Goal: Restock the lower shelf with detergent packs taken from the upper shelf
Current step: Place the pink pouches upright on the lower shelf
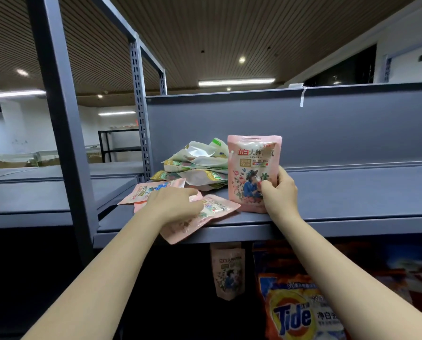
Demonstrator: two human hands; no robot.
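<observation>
While upright on the upper shelf (352, 192), pink floral detergent pack (253, 168), right grip (280, 190) clamped on its edge, left grip (174, 202) spread flat on glossy lying pack (215, 209).

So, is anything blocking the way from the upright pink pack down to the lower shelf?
Nothing visible: the right hand grips the upright pink floral detergent pack at the grey upper shelf's front edge, open below.
</observation>
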